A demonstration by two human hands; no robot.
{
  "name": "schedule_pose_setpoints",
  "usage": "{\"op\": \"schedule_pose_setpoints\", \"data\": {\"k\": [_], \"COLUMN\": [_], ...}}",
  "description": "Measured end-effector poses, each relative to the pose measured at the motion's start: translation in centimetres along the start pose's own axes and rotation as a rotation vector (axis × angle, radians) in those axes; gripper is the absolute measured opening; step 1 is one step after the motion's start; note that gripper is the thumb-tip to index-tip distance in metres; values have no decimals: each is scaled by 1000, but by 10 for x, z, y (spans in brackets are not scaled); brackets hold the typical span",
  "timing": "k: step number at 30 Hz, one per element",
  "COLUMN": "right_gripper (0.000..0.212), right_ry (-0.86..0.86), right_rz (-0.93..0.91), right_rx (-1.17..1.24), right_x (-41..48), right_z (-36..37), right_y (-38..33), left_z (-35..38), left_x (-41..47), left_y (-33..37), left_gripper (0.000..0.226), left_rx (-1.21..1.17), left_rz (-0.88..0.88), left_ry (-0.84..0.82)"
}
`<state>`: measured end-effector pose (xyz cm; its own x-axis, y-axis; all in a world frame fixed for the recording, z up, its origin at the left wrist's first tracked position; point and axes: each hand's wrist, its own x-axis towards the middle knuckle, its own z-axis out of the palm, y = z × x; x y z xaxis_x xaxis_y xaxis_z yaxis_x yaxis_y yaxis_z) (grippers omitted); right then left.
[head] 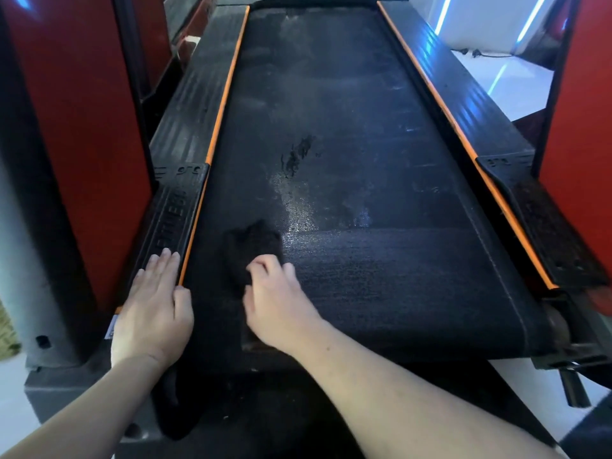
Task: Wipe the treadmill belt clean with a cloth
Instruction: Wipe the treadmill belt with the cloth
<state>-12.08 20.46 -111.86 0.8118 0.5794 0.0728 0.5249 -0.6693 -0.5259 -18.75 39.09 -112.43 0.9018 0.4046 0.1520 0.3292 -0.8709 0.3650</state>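
A long black treadmill belt (364, 160) runs away from me between orange-edged side rails. On its near left part lies a dark crumpled cloth (253, 246). My right hand (281, 303) grips the cloth's near edge with curled fingers and holds it down on the belt. My left hand (155, 303) lies flat with straight fingers on the left side rail (172, 207), its thumb at the belt's edge. A dark wet smear (298, 155) and a pale dusty patch (294, 200) mark the belt beyond the cloth. The belt strip right of my hand looks darker.
Red uprights stand close on both sides, the left upright (82, 144) and the right upright (583, 127). The right side rail (536, 207) ends at a worn roller end (559, 326). White floor with blue light strips (516, 77) lies at the far right.
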Motion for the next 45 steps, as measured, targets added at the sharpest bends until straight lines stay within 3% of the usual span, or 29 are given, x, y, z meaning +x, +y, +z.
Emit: {"op": "schedule_pose_setpoints", "data": {"k": [4, 18, 27, 38, 45], "right_gripper": [49, 41, 43, 44, 42], "right_ry": [16, 140, 147, 233, 211], "right_rz": [127, 539, 770, 699, 418], "right_rx": [-13, -302, -326, -154, -78], "right_x": [-19, -94, -100, -75, -34], "right_z": [-32, -149, -173, -147, -74], "right_y": [48, 206, 226, 181, 97], "left_z": [-4, -8, -9, -10, -8], "left_x": [-2, -4, -4, -5, -5], "left_y": [7, 11, 12, 17, 16], "left_gripper": [54, 68, 71, 71, 73], "left_rx": [25, 87, 94, 106, 92], "left_rz": [-19, -31, -45, -44, -23], "left_ry": [-5, -27, -48, -38, -23]}}
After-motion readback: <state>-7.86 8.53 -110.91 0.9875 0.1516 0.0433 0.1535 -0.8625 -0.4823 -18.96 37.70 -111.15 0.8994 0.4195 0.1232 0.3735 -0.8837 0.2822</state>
